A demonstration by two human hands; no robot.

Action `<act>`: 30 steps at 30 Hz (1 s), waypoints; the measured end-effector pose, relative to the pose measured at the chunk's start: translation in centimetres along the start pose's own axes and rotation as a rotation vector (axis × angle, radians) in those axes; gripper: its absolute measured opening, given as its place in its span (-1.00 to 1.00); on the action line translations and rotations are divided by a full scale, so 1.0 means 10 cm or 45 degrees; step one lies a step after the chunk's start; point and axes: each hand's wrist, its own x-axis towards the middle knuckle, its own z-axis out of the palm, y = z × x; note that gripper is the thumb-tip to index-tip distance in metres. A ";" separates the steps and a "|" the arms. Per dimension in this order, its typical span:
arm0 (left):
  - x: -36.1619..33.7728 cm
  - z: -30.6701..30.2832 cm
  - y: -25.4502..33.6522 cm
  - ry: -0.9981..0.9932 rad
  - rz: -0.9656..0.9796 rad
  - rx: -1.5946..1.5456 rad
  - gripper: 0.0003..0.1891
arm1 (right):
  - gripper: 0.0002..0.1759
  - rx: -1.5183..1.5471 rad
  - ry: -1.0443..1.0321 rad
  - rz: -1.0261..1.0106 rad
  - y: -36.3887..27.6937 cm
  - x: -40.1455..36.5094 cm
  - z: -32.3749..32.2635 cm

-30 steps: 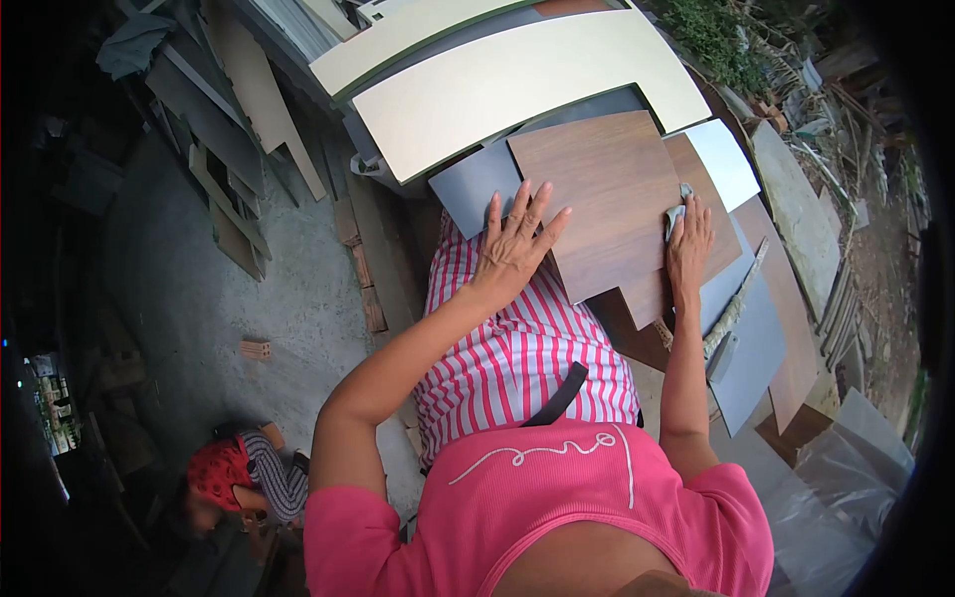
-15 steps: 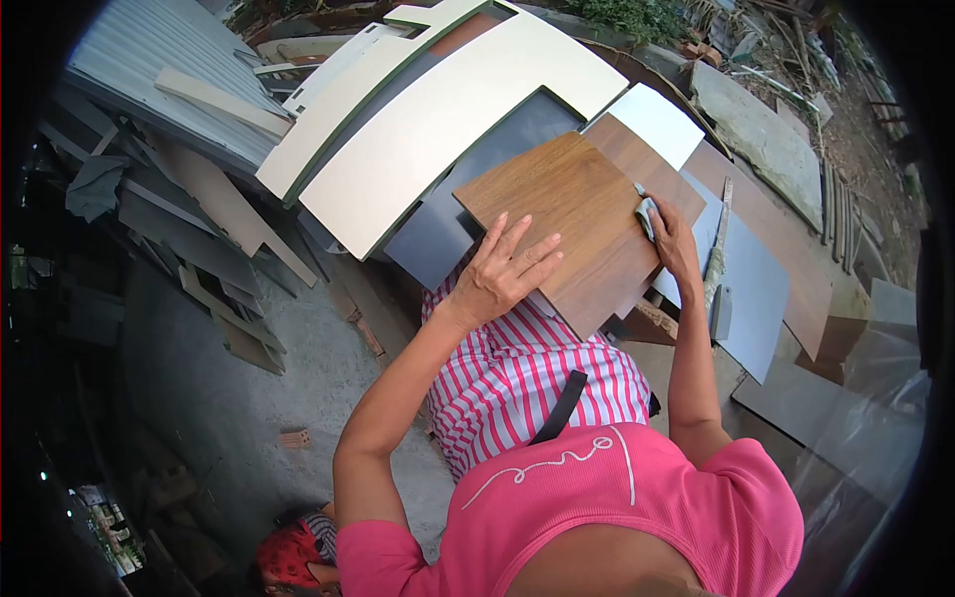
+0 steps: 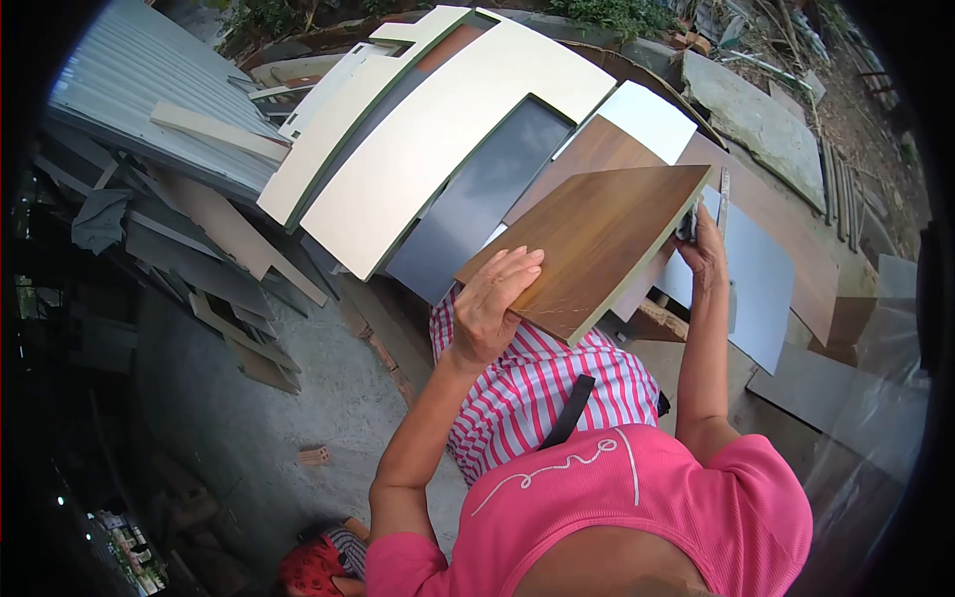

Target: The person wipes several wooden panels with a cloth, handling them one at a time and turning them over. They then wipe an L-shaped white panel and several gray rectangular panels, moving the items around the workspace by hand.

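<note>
A brown wood-grain board [image 3: 597, 239] is tilted above my lap, its right side raised so the pale cut edge shows. My left hand [image 3: 489, 303] grips its near left side, fingers together over the brown face; the thumb is hidden. My right hand [image 3: 706, 249] is closed around a small grey-blue cloth [image 3: 686, 224], held against the board's right edge. Under the board lie a dark grey panel [image 3: 487, 189] and another brown panel [image 3: 607, 154]. A metal ruler [image 3: 724, 194] rests just beyond my right hand.
Large cream cut-out panels [image 3: 438, 129] spread ahead. A light blue-grey panel [image 3: 766, 298] lies right. Offcuts [image 3: 199, 249] are stacked left beside corrugated sheeting [image 3: 159, 80]. A brick [image 3: 313, 456] sits on the concrete floor. Another person in red [image 3: 313, 569] is at the lower left.
The board has been tilted, its right side lifted and its edge turned into view. My right hand has moved right and down with the cloth; my left hand has shifted to the board's near left side.
</note>
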 end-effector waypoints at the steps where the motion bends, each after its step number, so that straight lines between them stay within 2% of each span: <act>1: 0.00 0.00 0.06 0.127 -0.198 -0.227 -0.78 | -0.70 0.109 -0.112 0.005 0.04 0.00 -0.01; 2: -0.01 -0.02 0.13 0.254 -0.400 -0.453 -0.77 | -0.70 0.116 -0.109 0.009 0.08 0.00 -0.01; 3: -0.04 -0.11 0.18 0.226 -0.576 -0.313 -0.68 | -0.70 0.163 -0.046 0.037 0.11 0.00 0.02; 4: -0.11 -0.08 0.15 0.222 -0.579 -0.309 -0.68 | -0.71 0.208 0.015 0.065 0.13 0.00 0.04; 6: -0.24 0.03 0.07 0.619 -1.107 -0.726 -0.59 | -0.72 0.183 0.040 0.048 0.16 -0.04 0.08; 7: -0.25 0.08 0.06 0.718 -1.162 -0.926 -0.52 | -0.71 0.019 0.006 -0.099 0.18 -0.05 0.09; 8: -0.26 0.13 0.04 0.724 -1.171 -0.920 -0.52 | -0.71 -0.148 -0.031 -0.246 0.19 -0.07 0.12; 9: -0.30 0.18 0.00 0.796 -1.255 -1.019 -0.50 | -0.71 -0.155 -0.037 -0.235 0.19 -0.11 0.17; 10: -0.35 0.24 -0.04 0.873 -1.339 -1.118 -0.47 | -0.70 -0.382 0.016 -0.404 0.21 -0.16 0.22; 11: -0.40 0.29 -0.07 0.860 -1.385 -1.243 -0.39 | -0.68 -0.612 0.062 -0.573 0.22 -0.22 0.28; 12: -0.46 0.35 -0.12 0.888 -1.396 -1.234 -0.39 | -0.68 -0.627 0.040 -0.560 0.23 -0.33 0.39; 14: -0.59 0.46 -0.23 0.907 -1.485 -1.402 -0.32 | -0.67 -1.030 0.028 -0.644 0.32 -0.60 0.65; 15: -0.62 0.50 -0.27 0.906 -1.514 -1.426 -0.29 | -0.68 -1.111 -0.015 -0.641 0.48 -0.65 0.69; 17: -0.68 0.59 -0.33 0.997 -1.541 -1.451 -0.34 | -0.68 -1.479 -0.352 -0.826 0.70 -0.85 0.81; 18: -0.69 0.61 -0.35 1.046 -1.557 -1.497 -0.39 | -0.60 -1.834 -0.517 -1.138 0.91 -0.87 0.74; 19: -0.68 0.61 -0.34 1.035 -1.551 -1.466 -0.29 | -0.57 -1.918 -0.593 -1.177 1.03 -0.99 0.76; 20: -0.68 0.60 -0.34 1.056 -1.560 -1.451 -0.29 | -0.53 -2.004 -0.669 -1.212 1.16 -1.13 0.80; 23: -0.69 0.61 -0.33 1.099 -1.581 -1.522 -0.33 | -0.48 -2.119 -0.947 -1.254 1.30 -1.40 0.92; 30: -0.83 0.65 -0.42 1.014 -1.699 -1.560 -0.40 | -0.50 -2.015 -1.079 -1.420 1.49 -1.13 1.47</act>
